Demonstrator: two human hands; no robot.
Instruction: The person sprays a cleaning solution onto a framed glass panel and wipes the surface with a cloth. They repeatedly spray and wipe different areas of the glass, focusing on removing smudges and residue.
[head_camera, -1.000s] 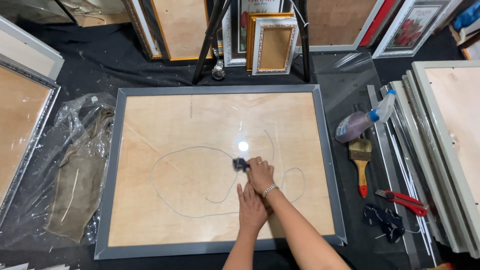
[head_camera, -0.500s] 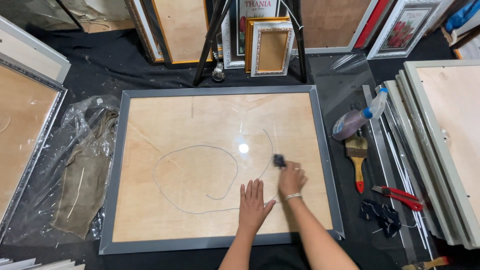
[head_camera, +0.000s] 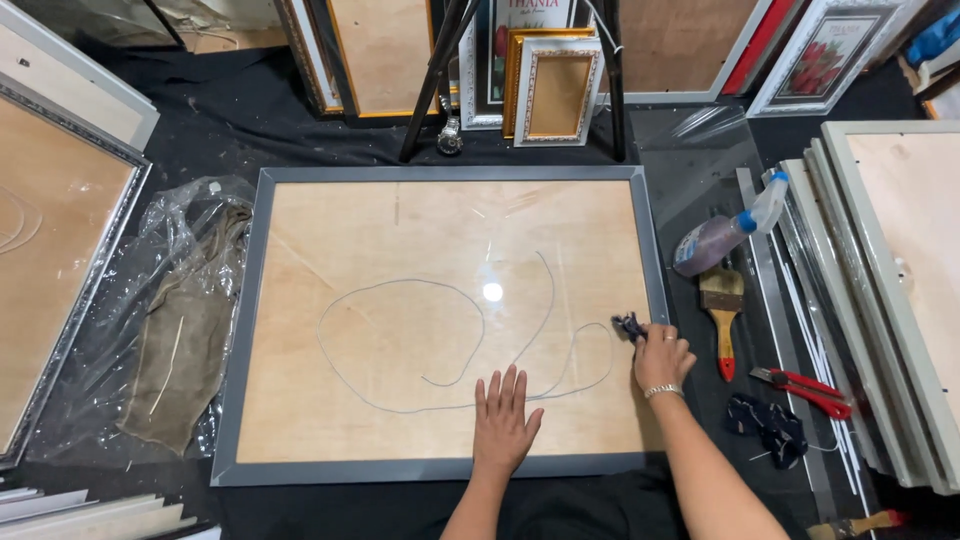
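Observation:
A large grey picture frame (head_camera: 245, 330) lies flat on black cloth, its pale wooden backing facing up. A thin grey wire (head_camera: 400, 285) loops loosely across the backing. My left hand (head_camera: 505, 415) rests flat and open on the board near the front edge, beside the wire. My right hand (head_camera: 662, 357) is at the frame's right edge, closed on a small dark tool (head_camera: 628, 325) at the end of the wire.
Right of the frame lie a spray bottle (head_camera: 725, 235), a paintbrush (head_camera: 722, 305), red-handled pliers (head_camera: 810, 388) and a dark cloth (head_camera: 765, 425). Stacked frames (head_camera: 880, 300) stand right. Crumpled plastic over brown cloth (head_camera: 180, 330) lies left. More frames (head_camera: 555, 90) lean at the back.
My right hand has carried the dark tool from the board's middle to the frame's right edge, drawing the wire along. My left hand has stayed flat on the board.

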